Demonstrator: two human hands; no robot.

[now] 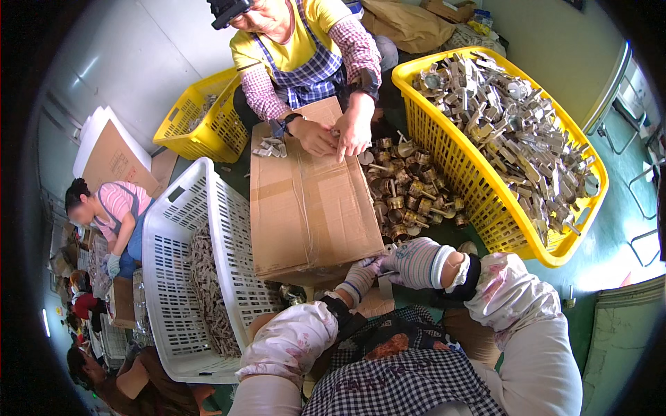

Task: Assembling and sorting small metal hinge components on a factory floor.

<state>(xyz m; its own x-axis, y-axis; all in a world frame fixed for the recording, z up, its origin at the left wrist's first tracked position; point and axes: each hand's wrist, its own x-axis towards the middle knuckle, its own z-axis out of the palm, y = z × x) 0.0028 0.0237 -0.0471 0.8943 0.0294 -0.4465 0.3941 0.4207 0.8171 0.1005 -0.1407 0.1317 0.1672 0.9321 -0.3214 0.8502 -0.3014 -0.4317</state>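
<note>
My left hand [359, 279] and my right hand [416, 263], both in striped knit gloves, meet at the near edge of a brown cardboard box [305, 208]. The fingers of both are drawn in around something small and pale that I cannot make out. Across the box, a co-worker's bare hands [336, 137] are together over its far end. Beside them lie several small silvery metal pieces [269, 147]. To the right of the box, a heap of brass-coloured round metal parts with stems [416, 197] spreads over the floor.
A yellow crate [479, 191] full of silvery metal parts stands at right. At left is a white slatted basket [232, 256] holding small metal pieces. Another yellow crate [184, 111] sits behind it. Further people [121, 215] work at far left, near a cardboard sheet [114, 163].
</note>
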